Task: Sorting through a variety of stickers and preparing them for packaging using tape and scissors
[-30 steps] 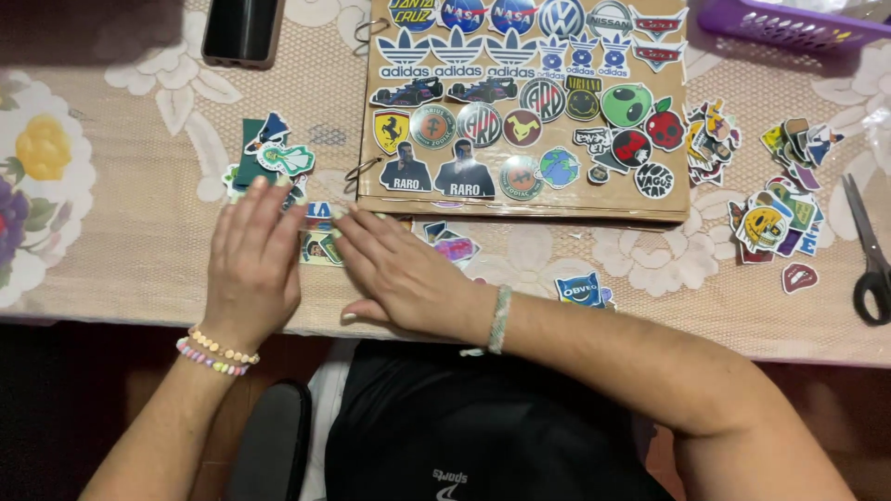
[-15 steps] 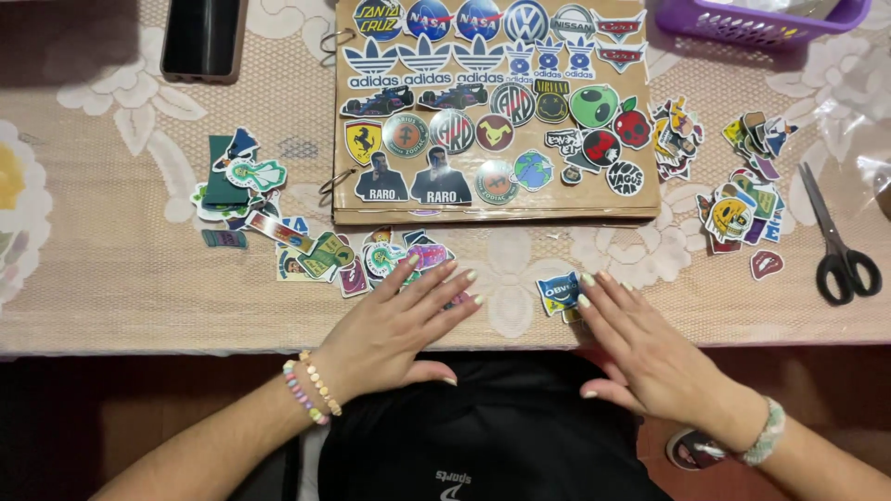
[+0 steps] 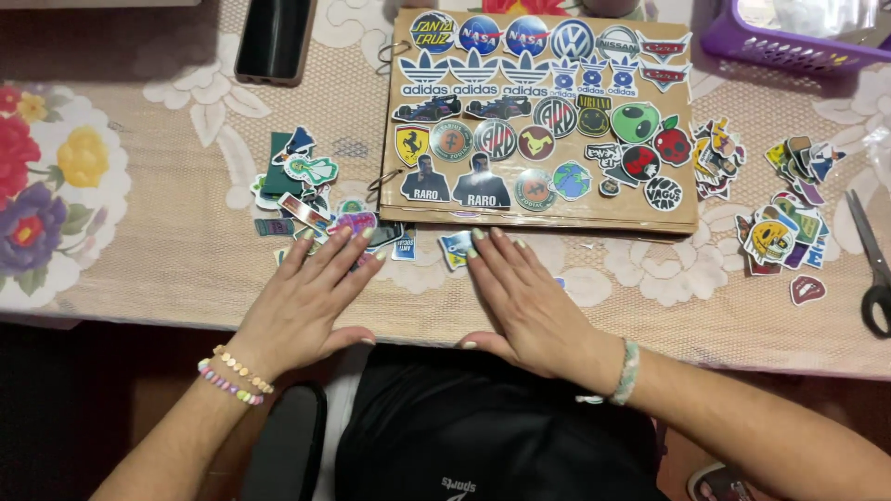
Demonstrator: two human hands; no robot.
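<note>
Hands flat, grip released: left hand (image 3: 311,301) on loose stickers (image 3: 320,209), right hand (image 3: 524,301) below brown sticker board (image 3: 543,209).

Counts:
- hands: 2, left hand (image 3: 311,297), right hand (image 3: 524,301), both flat on table, fingers spread
- sticker board (image 3: 538,121): 1, far centre
- stickers on board: roughly 30, exact count unclear
- loose sticker piles: 3, left pile (image 3: 306,190), two right piles (image 3: 719,158) (image 3: 784,218)
- single lip sticker (image 3: 807,289): 1, right
- phone (image 3: 274,39): 1, far left
- scissors (image 3: 872,264): 1, right edge
- purple basket (image 3: 789,46): 1, far right
- bracelets: 2 on left wrist (image 3: 237,376), 1 on right wrist (image 3: 626,373)
</note>
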